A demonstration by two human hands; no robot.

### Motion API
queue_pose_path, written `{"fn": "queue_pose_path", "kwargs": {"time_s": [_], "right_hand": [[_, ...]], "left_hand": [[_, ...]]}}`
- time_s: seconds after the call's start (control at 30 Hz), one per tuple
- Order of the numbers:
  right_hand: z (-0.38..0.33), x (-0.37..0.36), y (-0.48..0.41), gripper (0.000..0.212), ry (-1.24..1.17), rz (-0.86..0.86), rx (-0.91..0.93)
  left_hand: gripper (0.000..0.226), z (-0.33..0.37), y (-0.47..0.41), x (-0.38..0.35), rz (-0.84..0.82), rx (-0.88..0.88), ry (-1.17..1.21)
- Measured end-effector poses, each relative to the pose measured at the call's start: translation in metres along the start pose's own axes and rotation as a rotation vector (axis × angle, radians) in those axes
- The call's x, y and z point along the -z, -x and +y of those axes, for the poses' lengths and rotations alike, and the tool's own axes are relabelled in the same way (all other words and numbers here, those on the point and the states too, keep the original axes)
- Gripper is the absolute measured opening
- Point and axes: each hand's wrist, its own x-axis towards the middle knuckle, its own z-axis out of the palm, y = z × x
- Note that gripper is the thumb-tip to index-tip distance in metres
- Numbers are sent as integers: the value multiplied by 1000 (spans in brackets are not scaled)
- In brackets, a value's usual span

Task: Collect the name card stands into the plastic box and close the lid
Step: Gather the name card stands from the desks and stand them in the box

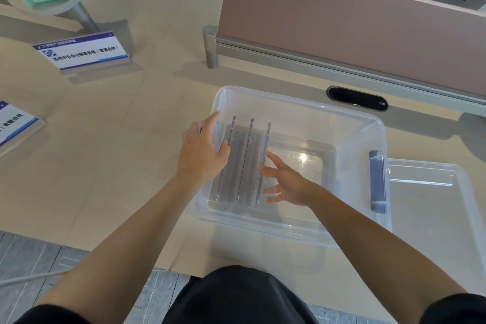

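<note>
**Name card stands [248, 160] in the plastic box [289, 98], lid [434, 205] off**

Head view: three clear stands are upright side by side in the left part of the transparent box, centre frame. The left hand [202, 150] lies with straight fingers against the box's left wall. The right hand [286, 184], fingers spread and holding nothing, is inside, just right of the stands. The lid lies on the surface [118, 139] at right. One labelled stand [81, 51] sits upper left, and another labelled stand [15, 123] sits at the left edge.
</note>
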Motion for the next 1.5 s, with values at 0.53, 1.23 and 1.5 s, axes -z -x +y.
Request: {"fn": "queue_pose_path", "kwargs": {"time_s": [0.53, 1.23, 1.5], "right_hand": [[-40, 15, 20, 45, 572, 237, 209], [-111, -200, 92, 24, 1215, -57, 845], [-90, -343, 116, 22, 1529, -98, 873]], "left_hand": [[57, 6, 7, 10, -81, 49, -25], [9, -82, 142, 147, 279, 402, 323], [20, -162, 235, 233, 403, 476, 449]]}}
